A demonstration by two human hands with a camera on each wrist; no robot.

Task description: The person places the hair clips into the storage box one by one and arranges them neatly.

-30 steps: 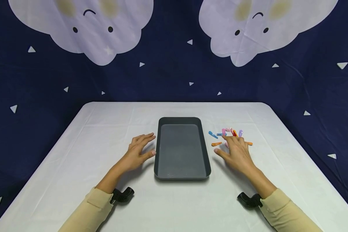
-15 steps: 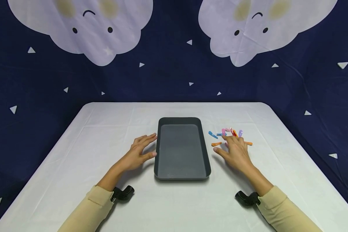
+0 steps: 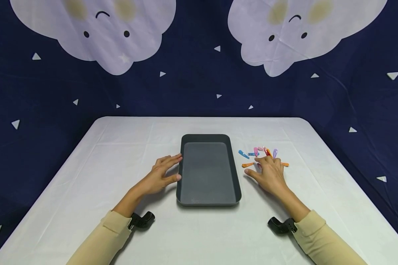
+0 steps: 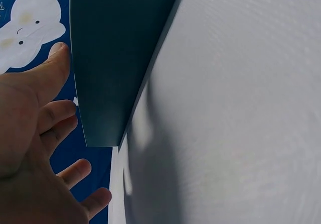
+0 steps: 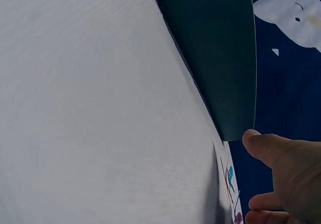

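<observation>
A dark grey rectangular tray [image 3: 209, 173] lies in the middle of the white table, bare inside. At its left rim is my left hand [image 3: 159, 176], fingers spread and fairly straight. In the left wrist view the fingertips come close to the tray wall [image 4: 115, 63]; whether they touch I cannot tell. My right hand [image 3: 268, 175] hovers over or beside a scatter of snap hair clips [image 3: 255, 151] right of the tray, its fingers relaxed and apart. Nothing shows between them, though the hand hides some clips. An orange clip [image 3: 247, 165] and a blue clip [image 3: 243, 154] lie nearest the tray.
The white-covered table [image 3: 199, 235] has rounded far corners. Behind it hangs a dark blue cloth [image 3: 192, 92] printed with clouds and small white triangles. Black wrist cameras [image 3: 143, 221] sit at both cuffs.
My left hand has shifted slightly right, so its fingertips now overlap the tray's left rim in the head view. The right forearm has drifted slightly left. Tray and visible clips stay put.
</observation>
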